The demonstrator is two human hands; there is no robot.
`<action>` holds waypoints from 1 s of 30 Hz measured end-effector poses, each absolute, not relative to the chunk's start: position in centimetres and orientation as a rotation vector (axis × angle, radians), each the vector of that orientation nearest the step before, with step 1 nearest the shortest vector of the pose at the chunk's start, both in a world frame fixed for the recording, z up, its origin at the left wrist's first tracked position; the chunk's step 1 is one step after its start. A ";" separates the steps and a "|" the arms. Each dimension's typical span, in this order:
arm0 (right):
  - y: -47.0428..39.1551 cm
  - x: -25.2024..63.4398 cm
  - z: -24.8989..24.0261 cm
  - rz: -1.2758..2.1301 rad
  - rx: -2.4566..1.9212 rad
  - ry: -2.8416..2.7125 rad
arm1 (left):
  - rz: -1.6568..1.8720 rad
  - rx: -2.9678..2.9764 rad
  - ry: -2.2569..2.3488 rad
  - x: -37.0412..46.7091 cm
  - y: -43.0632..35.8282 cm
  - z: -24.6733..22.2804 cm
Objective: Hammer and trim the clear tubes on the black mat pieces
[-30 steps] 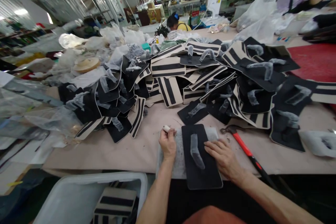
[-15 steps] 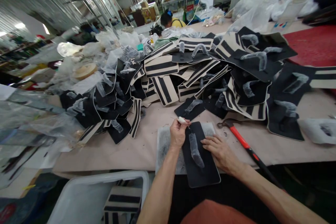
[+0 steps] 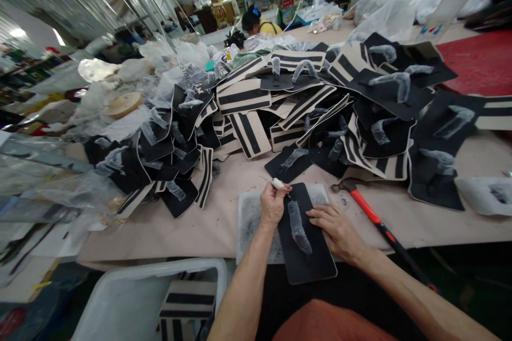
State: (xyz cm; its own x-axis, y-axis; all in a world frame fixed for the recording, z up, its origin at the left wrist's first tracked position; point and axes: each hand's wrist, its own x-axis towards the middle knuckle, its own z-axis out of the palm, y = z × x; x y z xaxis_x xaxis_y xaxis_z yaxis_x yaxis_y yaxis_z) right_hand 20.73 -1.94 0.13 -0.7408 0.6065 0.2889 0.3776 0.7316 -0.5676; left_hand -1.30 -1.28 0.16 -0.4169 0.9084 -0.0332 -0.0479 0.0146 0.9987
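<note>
A black panel (image 3: 320, 256) with rounded corners lies at the table's front edge, its near end reaching past it. On top of it is a dark strap-like handle (image 3: 296, 229) wrapped in clear plastic. My left hand (image 3: 274, 205) pinches a small white-handled tool (image 3: 278, 184) at the panel's upper left; its exact kind cannot be made out, and its tip is small and partly hidden. My right hand (image 3: 334, 226) is open, its outstretched fingers lying on the panel's right edge. Under the panel is a pale, black-specked slab (image 3: 252, 218).
A hammer (image 3: 372, 213) with a red-and-black handle lies to the right. Beyond is a heap of similar black and striped panels (image 3: 244, 97). A white bin (image 3: 132, 277) with striped panels stands below left. Plastic bags (image 3: 384, 2) lie farther back; a person in yellow (image 3: 269, 26) is beyond.
The camera view has shifted slightly. Both hands stay in nearly the same place on the panel, the left one still pinching the white-handled tool.
</note>
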 end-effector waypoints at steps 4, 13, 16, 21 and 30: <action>-1.7 20.9 1.4 0.749 -0.719 -2.495 | 1.464 1.060 1.641 -1.0 -1.6 0.4; 0.9 29.3 0.6 0.254 -1.668 -2.257 | 1.300 1.495 1.594 -1.6 -1.7 1.2; 0.5 31.4 -0.1 0.401 -1.933 -2.308 | 1.255 1.436 1.498 -2.2 -1.3 1.5; -1.1 30.4 1.2 1.482 -1.973 -1.637 | 1.249 1.491 1.486 -2.4 -1.5 0.8; -1.2 22.9 11.0 1.232 -1.647 -1.700 | 1.299 1.485 1.490 -1.9 -2.1 -0.4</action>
State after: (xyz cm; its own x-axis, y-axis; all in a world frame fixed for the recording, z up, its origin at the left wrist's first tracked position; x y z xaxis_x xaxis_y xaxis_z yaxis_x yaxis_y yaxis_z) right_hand 22.91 -1.24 11.04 -0.1702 0.9537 -0.2481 0.5324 -0.1229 -0.8375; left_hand -1.95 -2.09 -0.37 -0.1406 0.9718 0.1892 0.3197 -0.1363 0.9377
